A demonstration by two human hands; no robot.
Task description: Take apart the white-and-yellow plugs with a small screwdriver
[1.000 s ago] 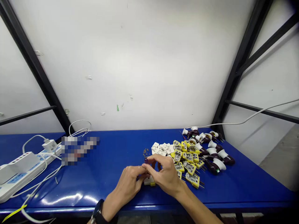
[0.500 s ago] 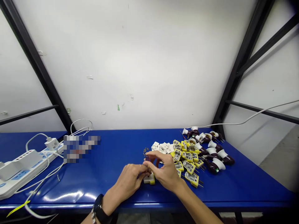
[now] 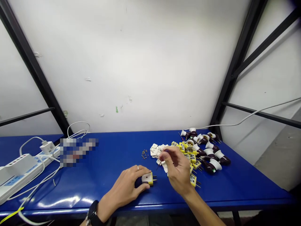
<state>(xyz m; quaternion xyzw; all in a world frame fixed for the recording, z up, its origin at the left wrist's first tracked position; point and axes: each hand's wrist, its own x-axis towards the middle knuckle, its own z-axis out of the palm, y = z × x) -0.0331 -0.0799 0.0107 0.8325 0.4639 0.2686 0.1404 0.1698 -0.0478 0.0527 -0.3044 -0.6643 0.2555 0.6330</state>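
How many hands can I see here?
2: the left hand holds a yellow-and-white plug on the table; the right hand is above a pile of white plug parts.

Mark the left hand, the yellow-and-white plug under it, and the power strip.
left hand (image 3: 124,185), head view, back of the hand
yellow-and-white plug (image 3: 147,178), head view, white face
power strip (image 3: 16,183), head view, socket face

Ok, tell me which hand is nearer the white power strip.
Left. The left hand grips a yellow-and-white plug on the table, well to the right of the white power strip. The right hand is farther away, above the pile of plugs.
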